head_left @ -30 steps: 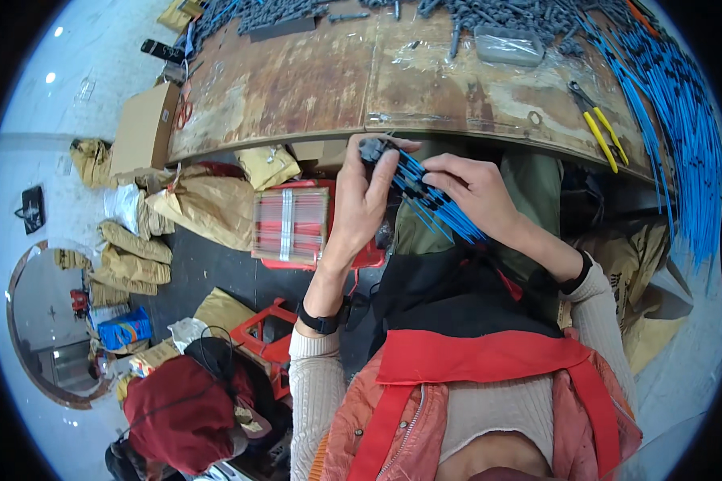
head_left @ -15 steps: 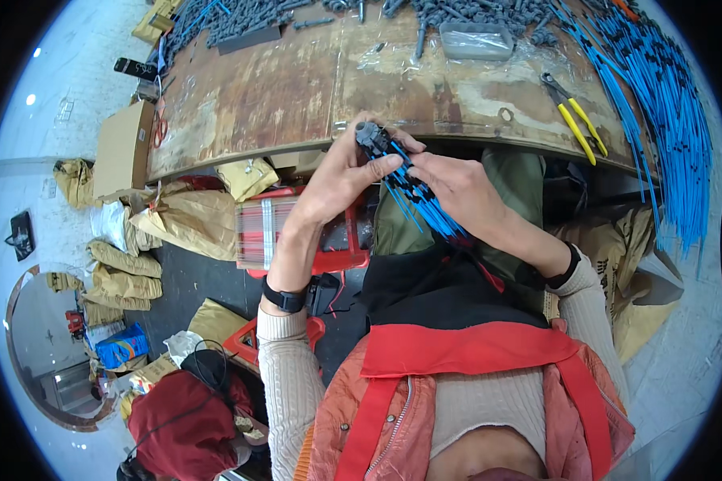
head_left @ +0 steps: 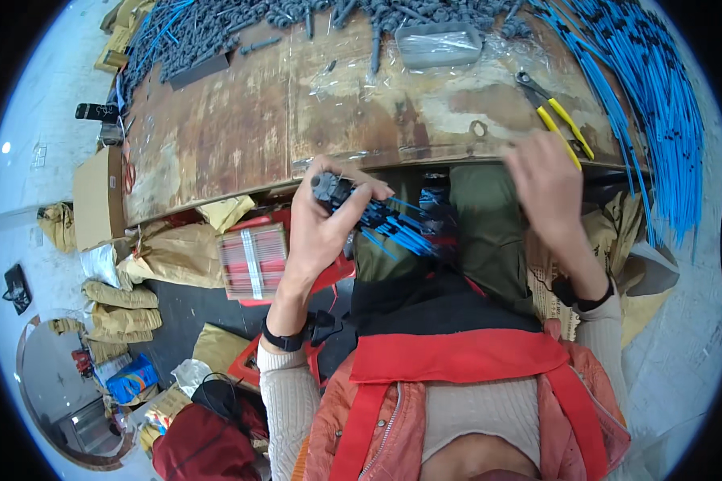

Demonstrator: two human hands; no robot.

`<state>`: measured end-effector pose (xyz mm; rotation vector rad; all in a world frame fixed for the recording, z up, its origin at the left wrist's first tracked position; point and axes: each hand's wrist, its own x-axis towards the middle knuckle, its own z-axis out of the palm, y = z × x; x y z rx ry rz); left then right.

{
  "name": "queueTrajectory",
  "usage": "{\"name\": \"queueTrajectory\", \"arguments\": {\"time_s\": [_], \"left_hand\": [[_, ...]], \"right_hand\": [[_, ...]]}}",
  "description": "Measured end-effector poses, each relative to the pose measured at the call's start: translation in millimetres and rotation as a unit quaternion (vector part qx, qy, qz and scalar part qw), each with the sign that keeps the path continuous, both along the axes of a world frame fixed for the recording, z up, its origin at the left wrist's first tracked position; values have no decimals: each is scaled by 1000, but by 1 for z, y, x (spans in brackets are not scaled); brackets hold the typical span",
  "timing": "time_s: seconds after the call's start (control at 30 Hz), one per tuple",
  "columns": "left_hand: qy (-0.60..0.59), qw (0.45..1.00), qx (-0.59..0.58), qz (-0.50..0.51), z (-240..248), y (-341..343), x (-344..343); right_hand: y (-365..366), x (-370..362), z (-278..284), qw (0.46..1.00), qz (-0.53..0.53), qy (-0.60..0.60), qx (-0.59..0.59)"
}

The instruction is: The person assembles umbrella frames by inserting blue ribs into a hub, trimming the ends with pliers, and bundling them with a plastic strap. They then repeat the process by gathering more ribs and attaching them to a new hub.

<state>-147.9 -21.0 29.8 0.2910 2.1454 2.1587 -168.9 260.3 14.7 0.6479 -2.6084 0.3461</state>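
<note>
My left hand (head_left: 322, 232) is closed around a bundle of thin blue rods with black pieces (head_left: 401, 231), below the table's near edge. At its upper end, a grey ribbed plastic fitting (head_left: 330, 188) shows between thumb and fingers. The rods point down and right, over my lap. My right hand (head_left: 547, 188) is apart from the bundle, near the table edge on the right. Motion smears its fingers, so their grip is not readable. Close beyond it lie pincers with yellow handles (head_left: 569, 124).
The worn wooden table (head_left: 241, 120) carries a heap of grey plastic fittings (head_left: 257, 16) along its far side and a clear plastic tray (head_left: 438, 46). Many blue rods (head_left: 666, 120) hang over its right edge. A cardboard box (head_left: 99, 196) and paper sacks (head_left: 176, 255) stand left.
My right hand has left the bundle and moved right, toward the pincers. My left hand has shifted left and down in view, still around the bundle. The whole view has shifted slightly.
</note>
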Motion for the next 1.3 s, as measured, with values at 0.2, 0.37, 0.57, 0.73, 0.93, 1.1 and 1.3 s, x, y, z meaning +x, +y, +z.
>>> {"name": "queueTrajectory", "arguments": {"time_s": [0.2,0.37,0.57,0.73,0.93,1.1,1.3], "left_hand": [[-19,1000,-13,-9,4,20,-10],[-30,999,-25,6,8,11,-2],[-12,1000,-15,7,7,-1,4],[-4,1000,-18,10,10,-1,8],[10,988,-151,22,25,10,9],[-11,994,-60,93,7,-16,18],[27,997,-63,-22,20,34,13]], "right_hand": [[-51,11,2,931,219,-118,-266],[-83,20,-17,901,252,-170,-310],[-101,18,-35,900,285,-105,-311],[-100,21,-39,920,288,-50,-260],[-68,21,-24,957,244,-61,-144],[38,-10,-11,999,31,6,-22],[94,-56,-36,981,-182,-28,60]]}}
